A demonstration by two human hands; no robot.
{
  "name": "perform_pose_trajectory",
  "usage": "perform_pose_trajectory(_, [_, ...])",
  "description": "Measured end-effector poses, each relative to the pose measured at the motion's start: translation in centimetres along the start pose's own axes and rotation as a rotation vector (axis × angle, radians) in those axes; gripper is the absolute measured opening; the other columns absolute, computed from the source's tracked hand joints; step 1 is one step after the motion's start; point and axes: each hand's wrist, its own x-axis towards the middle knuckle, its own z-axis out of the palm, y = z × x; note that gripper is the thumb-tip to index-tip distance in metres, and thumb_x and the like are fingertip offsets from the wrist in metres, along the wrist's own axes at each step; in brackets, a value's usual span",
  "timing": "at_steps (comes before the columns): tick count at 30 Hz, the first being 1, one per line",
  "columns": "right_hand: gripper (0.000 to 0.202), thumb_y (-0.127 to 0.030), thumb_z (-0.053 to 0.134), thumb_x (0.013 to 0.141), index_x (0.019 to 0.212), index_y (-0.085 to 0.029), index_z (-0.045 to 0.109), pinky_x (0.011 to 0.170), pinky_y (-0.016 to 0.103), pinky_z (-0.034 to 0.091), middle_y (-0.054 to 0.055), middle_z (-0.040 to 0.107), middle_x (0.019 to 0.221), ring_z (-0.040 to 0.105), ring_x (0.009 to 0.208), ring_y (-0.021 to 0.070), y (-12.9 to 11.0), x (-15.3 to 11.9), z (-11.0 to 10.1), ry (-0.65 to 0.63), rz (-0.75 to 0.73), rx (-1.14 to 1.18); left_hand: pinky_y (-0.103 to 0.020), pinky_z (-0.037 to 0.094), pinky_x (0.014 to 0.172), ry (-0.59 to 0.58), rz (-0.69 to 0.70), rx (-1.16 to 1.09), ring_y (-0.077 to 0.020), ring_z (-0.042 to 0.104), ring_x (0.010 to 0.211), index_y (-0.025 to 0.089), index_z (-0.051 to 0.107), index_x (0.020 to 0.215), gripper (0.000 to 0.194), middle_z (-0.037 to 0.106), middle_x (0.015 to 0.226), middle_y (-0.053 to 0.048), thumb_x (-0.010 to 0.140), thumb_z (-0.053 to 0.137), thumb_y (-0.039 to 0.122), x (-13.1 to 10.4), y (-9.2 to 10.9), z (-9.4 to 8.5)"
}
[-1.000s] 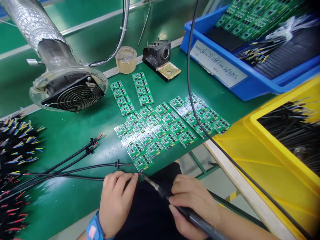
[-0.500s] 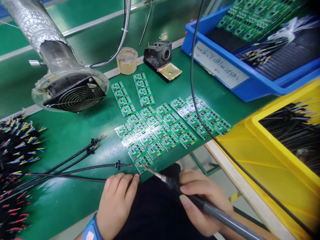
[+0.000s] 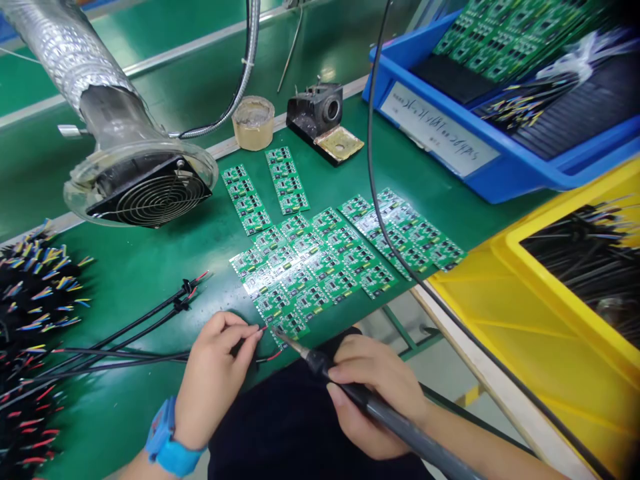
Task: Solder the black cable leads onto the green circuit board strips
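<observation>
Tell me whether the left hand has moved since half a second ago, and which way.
Yes: judged against the tan roll, the left hand has shifted up and leftward in the picture.

Head-worn view, forward and down.

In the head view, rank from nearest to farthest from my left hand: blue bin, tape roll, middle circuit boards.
1. Middle circuit boards, ahead-right of the left hand
2. Tape roll, at the back
3. Blue bin, back right
</observation>
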Motion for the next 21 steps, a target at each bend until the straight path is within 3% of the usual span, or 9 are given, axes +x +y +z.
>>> perform_pose_trajectory(13, [0.02, -0.008, 0.054, 0.065, 0.083, -0.017, 0.055, 0.053, 0.029, 0.051, 0.003, 0.058, 0.063, 0.057, 0.057, 0.0151, 0.5, -0.3, 1.2, 0.006, -0.036, -0.036, -0.027, 0.047, 0.065, 0.021, -0.063, 0.025, -0.0131, 0.056, 0.071, 0.021, 0.068, 0.083, 0.015, 0.055, 0.078, -0.002, 0.084, 0.053, 0.026, 0.2, 0.5, 0.2])
perform_pose_trajectory(21, [0.025, -0.005, 0.053, 0.063, 0.084, -0.016, 0.054, 0.053, 0.028, 0.051, 0.003, 0.056, 0.064, 0.056, 0.055, 0.0143, 0.1, 0.3, 0.5, 0.014, -0.011, -0.004, -0.027, 0.046, 0.066, 0.019, -0.07, 0.067, -0.0134, 0.055, 0.071, 0.02, 0.066, 0.08, 0.016, 0.054, 0.077, -0.002, 0.084, 0.052, 0.026, 0.1, 0.7, 0.3])
